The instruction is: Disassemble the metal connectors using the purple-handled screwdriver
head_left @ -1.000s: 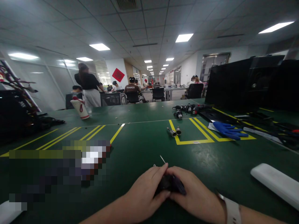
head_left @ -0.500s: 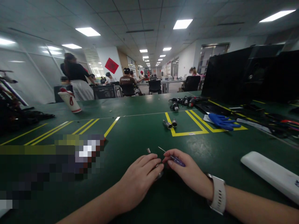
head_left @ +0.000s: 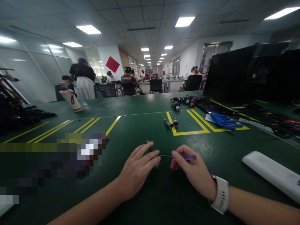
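Note:
My left hand (head_left: pixel 140 170) is wrapped over a small metal part (head_left: pixel 157 163) just above the green table, its fingers hiding most of the part. In my right hand (head_left: pixel 191 165), thumb and fingers pinch a screwdriver (head_left: pixel 188 157) with a purple handle. The thin shaft points left, and its tip is close to the fingertips of my left hand; whether it touches the metal part I cannot tell. Beyond the hands, two metal fittings (head_left: pixel 169 124) (head_left: pixel 175 122) lie by a yellow tape line.
A blue glove (head_left: pixel 223 121) lies right of the taped square, with dark metal parts (head_left: pixel 176 106) behind. A white case (head_left: pixel 272 173) is at the right, a white cup (head_left: pixel 72 100) at the back left. Black equipment (head_left: pixel 234 73) stands back right; people are in the background.
The screwdriver has turned from a slant to nearly level, and my right hand has moved slightly right. The fingers of my left hand have shifted up and left. A background person has turned.

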### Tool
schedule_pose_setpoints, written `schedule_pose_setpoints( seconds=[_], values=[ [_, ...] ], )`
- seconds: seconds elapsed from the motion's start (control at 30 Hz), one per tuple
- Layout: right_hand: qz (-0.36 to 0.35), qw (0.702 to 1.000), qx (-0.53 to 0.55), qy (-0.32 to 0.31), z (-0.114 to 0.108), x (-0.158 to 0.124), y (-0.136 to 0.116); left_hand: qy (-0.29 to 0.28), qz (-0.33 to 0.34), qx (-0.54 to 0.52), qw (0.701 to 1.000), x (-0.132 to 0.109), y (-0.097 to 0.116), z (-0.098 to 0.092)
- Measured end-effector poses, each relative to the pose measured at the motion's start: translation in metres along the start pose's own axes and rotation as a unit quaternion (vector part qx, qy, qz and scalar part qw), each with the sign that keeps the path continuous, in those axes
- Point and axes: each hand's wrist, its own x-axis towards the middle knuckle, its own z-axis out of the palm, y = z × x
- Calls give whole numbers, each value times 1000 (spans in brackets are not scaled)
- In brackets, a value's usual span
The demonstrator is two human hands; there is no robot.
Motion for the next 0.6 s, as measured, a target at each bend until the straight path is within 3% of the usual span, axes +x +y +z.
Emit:
schedule_pose_setpoints(
  seconds=[0.13,0.23,0.3,0.47,0.6],
  values=[
    [-3,999,23,-22,-2,-2,-1,77,-104,-39,991,-1,-12,10],
    [7,997,41,-66,-2,-1,0,106,-193,-141,965,0,-15,16],
    [10,995,42,-88,-2,0,0,111,-258,-251,926,2,-14,18],
    [19,995,-9,-98,1,0,-2,83,-375,-495,779,8,-9,18],
    [14,993,-58,-104,4,-1,-3,96,-401,-539,734,9,-11,19]
  ],
)
